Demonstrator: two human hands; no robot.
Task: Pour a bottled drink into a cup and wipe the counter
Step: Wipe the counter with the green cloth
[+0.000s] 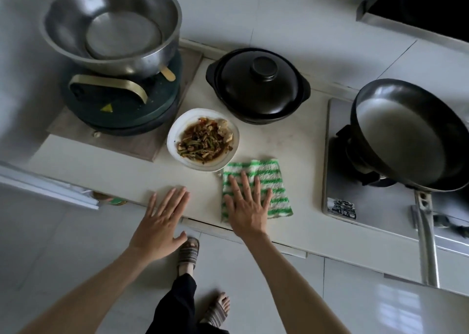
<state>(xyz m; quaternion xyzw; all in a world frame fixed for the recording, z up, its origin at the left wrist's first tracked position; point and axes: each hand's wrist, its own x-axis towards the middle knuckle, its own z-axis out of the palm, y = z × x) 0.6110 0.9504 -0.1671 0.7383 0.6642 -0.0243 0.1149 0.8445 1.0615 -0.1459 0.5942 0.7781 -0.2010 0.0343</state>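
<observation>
Green-and-white striped cloth (256, 187) lying flat on the counter (299, 141), just right of the plate of food (203, 139). Right hand (247, 207) pressed on the cloth, fingers spread; left hand (162, 219) open and empty at the counter's front edge, left of the cloth.

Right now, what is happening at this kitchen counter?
A person is wiping the counter. The right hand lies flat, fingers spread, on a green-and-white striped cloth next to a plate of food. The left hand hovers open at the counter's front edge. No bottle or cup is in view.
</observation>
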